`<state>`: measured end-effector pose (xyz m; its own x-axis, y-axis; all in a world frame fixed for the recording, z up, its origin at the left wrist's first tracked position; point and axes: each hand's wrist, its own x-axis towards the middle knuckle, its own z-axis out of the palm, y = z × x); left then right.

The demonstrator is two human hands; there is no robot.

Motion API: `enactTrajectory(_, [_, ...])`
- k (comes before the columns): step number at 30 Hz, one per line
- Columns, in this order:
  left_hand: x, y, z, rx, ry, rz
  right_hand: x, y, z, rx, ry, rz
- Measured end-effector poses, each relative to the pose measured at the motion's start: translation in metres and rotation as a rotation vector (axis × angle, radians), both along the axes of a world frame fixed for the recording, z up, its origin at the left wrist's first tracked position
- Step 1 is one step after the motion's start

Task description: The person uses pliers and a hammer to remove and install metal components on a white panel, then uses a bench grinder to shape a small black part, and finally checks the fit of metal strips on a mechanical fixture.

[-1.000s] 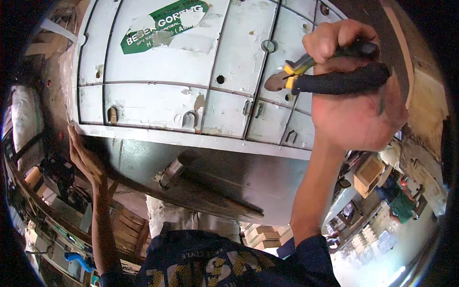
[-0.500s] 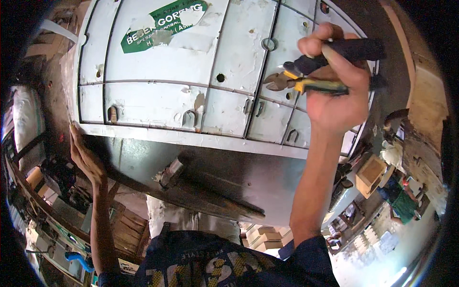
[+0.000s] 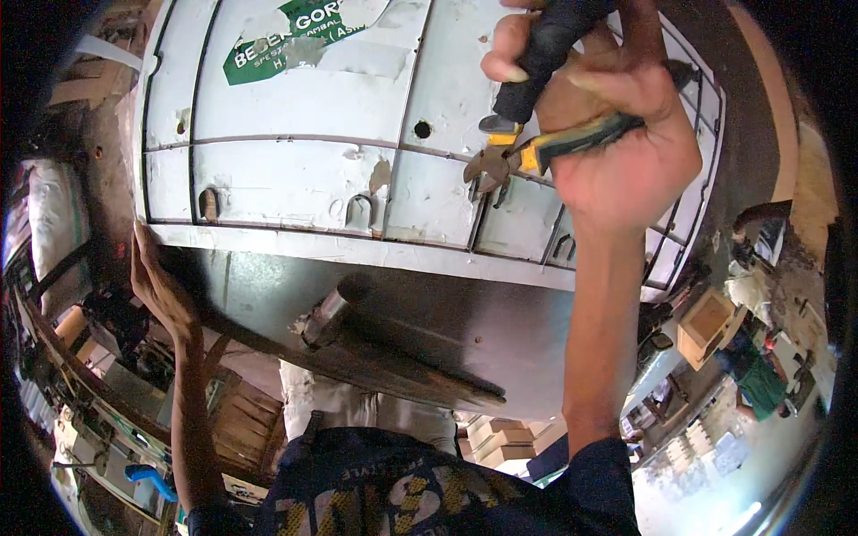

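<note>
A white panel [image 3: 295, 183] with thin dark ribs, holes, small loops and a torn green sticker [image 3: 295, 45] stretches out in front of me. My right hand [image 3: 626, 174] is closed on a pair of cutting pliers [image 3: 534, 156] with black and yellow handles. The handles are spread apart, and the jaws are at a dark rib on the right half of the panel; whether they touch it I cannot tell. At the panel's near left corner, my left hand [image 3: 165, 290] lies against the edge with its fingers stretched out.
A dark, glossy surface [image 3: 420, 326] with a metal tube [image 3: 326, 313] sits under the panel's near edge. At the right are a wooden box [image 3: 706, 326] and a person in green [image 3: 760, 384]. White sacks [image 3: 58, 210] stand at the left.
My right hand has moved down and left with the pliers, and their handles have spread wider. The panel has shifted slightly. My left hand stays at the corner.
</note>
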<state>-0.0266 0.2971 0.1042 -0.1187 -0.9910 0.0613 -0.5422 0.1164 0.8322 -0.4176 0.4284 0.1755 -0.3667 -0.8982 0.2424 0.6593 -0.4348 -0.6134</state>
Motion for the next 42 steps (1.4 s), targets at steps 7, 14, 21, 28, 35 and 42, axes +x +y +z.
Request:
enactTrajectory(7, [-0.006, 0.002, 0.002, 0.055, 0.041, 0.051, 0.011, -0.011, 0.007, 0.033, -0.058, 0.011])
enactTrajectory(14, [-0.011, 0.001, 0.004, 0.060, 0.054, 0.057, 0.011, -0.011, 0.011, 0.148, -0.009, -0.084])
enactTrajectory(21, [-0.007, 0.001, 0.004, 0.002, -0.008, 0.022, 0.014, -0.002, 0.024, 0.227, 0.156, -0.144])
enactTrajectory(28, [0.009, -0.003, -0.023, -0.059, -0.038, -0.037, 0.071, 0.144, 0.057, 0.970, 0.855, -0.632])
enactTrajectory(35, [0.035, -0.012, -0.006, 0.099, -0.327, 0.096, 0.070, 0.281, 0.059, 1.577, 1.513, -0.850])
enactTrajectory(42, [0.017, -0.023, -0.019, 0.098, -0.265, -0.012, 0.029, 0.445, 0.008, 1.924, 1.391, -0.776])
